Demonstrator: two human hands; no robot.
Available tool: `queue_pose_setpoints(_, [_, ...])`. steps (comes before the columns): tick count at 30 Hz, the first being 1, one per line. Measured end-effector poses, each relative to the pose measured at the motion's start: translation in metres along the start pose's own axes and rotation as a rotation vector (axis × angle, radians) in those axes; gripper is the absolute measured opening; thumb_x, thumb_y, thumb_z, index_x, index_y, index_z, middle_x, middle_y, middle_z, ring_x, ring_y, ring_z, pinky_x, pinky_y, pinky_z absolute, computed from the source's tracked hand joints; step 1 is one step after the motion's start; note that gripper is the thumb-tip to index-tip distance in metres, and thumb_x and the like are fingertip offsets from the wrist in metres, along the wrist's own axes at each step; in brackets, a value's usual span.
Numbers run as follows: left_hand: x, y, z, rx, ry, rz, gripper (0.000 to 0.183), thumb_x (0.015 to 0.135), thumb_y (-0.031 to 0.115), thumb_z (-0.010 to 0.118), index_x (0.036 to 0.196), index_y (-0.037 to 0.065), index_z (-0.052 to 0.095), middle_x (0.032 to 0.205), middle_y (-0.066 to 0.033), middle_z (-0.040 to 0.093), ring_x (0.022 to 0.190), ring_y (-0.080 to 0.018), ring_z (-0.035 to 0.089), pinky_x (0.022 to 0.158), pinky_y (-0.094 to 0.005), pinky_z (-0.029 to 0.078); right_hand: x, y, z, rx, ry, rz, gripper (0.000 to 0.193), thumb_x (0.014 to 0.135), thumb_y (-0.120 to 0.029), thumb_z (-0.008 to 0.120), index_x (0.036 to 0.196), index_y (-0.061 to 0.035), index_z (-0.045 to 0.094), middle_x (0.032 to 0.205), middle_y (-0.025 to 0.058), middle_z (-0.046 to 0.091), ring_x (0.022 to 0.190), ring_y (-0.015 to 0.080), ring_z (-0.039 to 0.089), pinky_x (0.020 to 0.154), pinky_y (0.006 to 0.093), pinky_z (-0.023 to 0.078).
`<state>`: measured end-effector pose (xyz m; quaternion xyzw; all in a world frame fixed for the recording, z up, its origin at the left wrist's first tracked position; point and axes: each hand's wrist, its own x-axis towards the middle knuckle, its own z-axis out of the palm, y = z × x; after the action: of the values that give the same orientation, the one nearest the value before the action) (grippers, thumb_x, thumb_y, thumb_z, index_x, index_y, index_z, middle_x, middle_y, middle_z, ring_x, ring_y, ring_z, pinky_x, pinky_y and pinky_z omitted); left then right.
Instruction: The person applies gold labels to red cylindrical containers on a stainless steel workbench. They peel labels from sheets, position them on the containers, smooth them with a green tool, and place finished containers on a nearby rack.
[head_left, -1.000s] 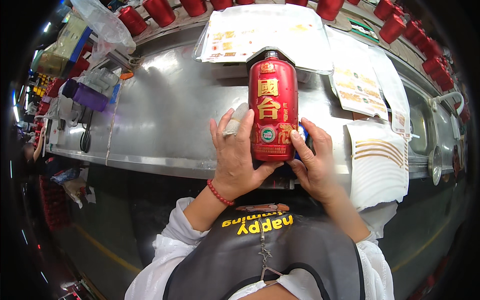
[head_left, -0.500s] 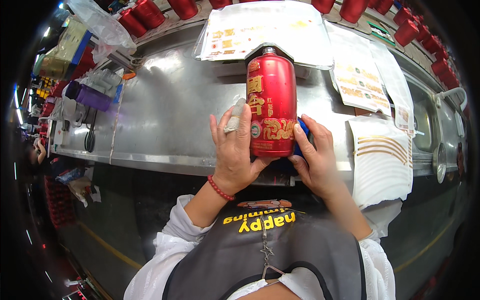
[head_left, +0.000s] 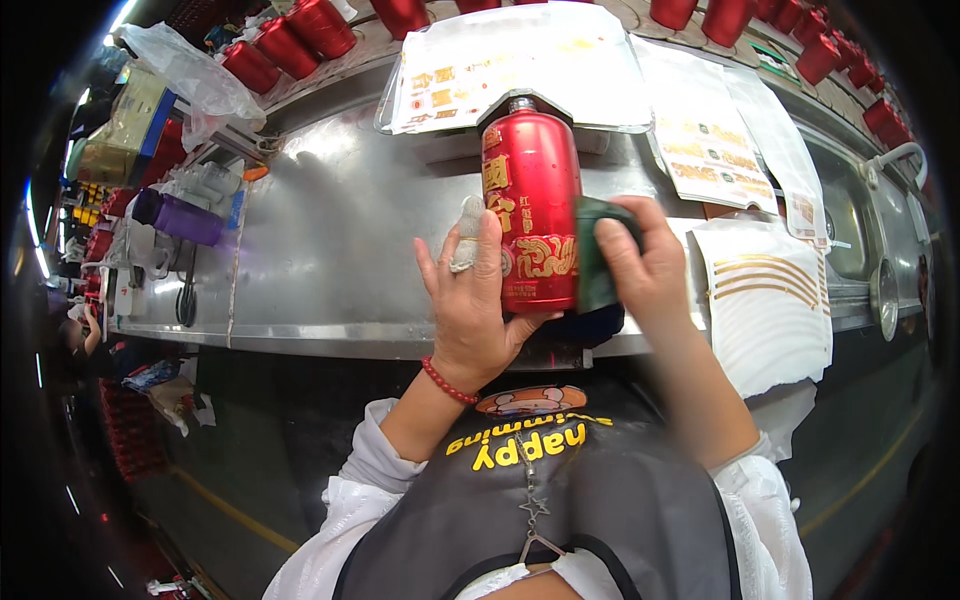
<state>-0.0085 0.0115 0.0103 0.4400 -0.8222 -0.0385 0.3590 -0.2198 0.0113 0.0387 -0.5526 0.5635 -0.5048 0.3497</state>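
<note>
A glossy red bottle [head_left: 540, 170] with gold lettering and a gold relief pattern lies in a dark cradle over the steel table, its neck pointing away from me. My left hand [head_left: 470, 285] is closed around its lower left side, thumb at the base and fingers along the side. One finger of that hand wears a whitish wrap [head_left: 466, 235]. Against the bottle's right side, my right hand [head_left: 645, 260] presses a dark green cloth-like pad [head_left: 595, 260], gripped between thumb and fingers. Something dark blue [head_left: 598, 328] shows below the bottle's lower right.
Sheets of gold and red decals [head_left: 520, 60] lie behind the bottle. More decal sheets [head_left: 710, 140] and a sheet with gold arcs [head_left: 765, 290] are at right, near a sink [head_left: 850, 215]. Red bottles [head_left: 320, 28] line the back. A purple water bottle [head_left: 180, 218] stands left.
My right hand has taken up the green pad and brought it to the bottle's right side, where bare fingers touched before. The left hand keeps its hold on the bottle.
</note>
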Motion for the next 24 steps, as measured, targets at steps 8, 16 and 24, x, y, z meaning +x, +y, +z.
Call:
queue_pose_setpoints(8, [-0.011, -0.009, 0.008, -0.095, -0.049, -0.068, 0.107, 0.088, 0.066, 0.061, 0.154, -0.009, 0.024, 0.145, -0.0250, 0.049, 0.134, -0.0483, 0.041, 0.116, -0.0674, 0.009, -0.010, 0.004, 0.014, 0.245, 0.036, 0.022, 0.022, 0.097, -0.016, 0.066, 0.111, -0.0002, 0.062, 0.091, 0.0054, 0.068, 0.085, 0.0095, 0.060, 0.078, 0.0256, 0.050])
queue_pose_setpoints(16, [0.004, 0.000, -0.004, 0.030, 0.027, 0.195, 0.076, 0.090, 0.047, 0.068, 0.150, 0.009, 0.041, 0.141, -0.0117, 0.056, 0.141, -0.0385, 0.034, 0.119, -0.0637, 0.010, -0.018, 0.027, -0.004, 0.387, 0.081, 0.139, 0.023, 0.098, -0.016, 0.066, 0.112, 0.0002, 0.058, 0.091, 0.0014, 0.066, 0.081, 0.0055, 0.056, 0.073, 0.0219, 0.048])
queue_pose_setpoints(24, [0.028, 0.002, -0.014, 0.074, -0.093, 0.473, 0.068, 0.076, 0.029, 0.081, 0.138, 0.019, 0.055, 0.131, -0.0071, 0.063, 0.139, -0.0339, 0.040, 0.122, -0.0602, 0.007, -0.002, 0.006, -0.015, 0.497, -0.085, 0.248, 0.022, 0.095, -0.015, 0.068, 0.109, -0.0013, 0.058, 0.090, 0.0041, 0.067, 0.079, 0.0090, 0.060, 0.071, 0.0231, 0.049])
